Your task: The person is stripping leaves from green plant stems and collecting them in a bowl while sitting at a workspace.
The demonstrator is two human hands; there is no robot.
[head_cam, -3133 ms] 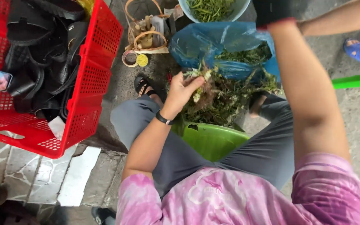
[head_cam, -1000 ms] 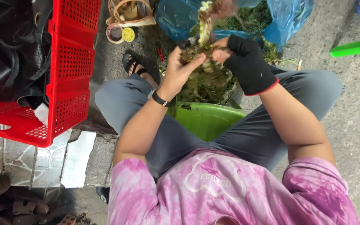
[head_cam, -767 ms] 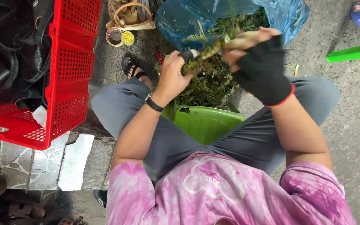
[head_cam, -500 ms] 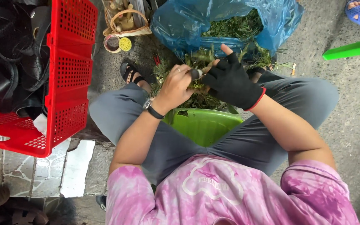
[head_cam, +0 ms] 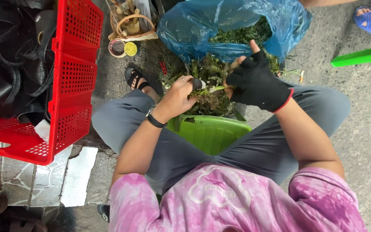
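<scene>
Compared with the frame half a second ago, both hands sit a little lower and closer together over the herb pile, and the camera has tilted so more of the blue bag shows at the top. Only the head view is on offer. Left hand, bare with a ring and a dark wristband, is curled tight around a small knife whose dark handle pokes out past the knuckles. Right hand, in a black fingerless glove, is closed around a green stalk with the thumb raised; the stalk's pale end reaches across to touch the knife. Both hands hover above the far rim of the green basin, which rests between the knees. Judging by what lies about, the trimming looks mid-way: a loose heap of greens is piled against the basin's far edge, the blue bag beyond it holds plenty more leafy stems, and the part of the basin that shows looks bare. A red crate stands at the left, well apart.
</scene>
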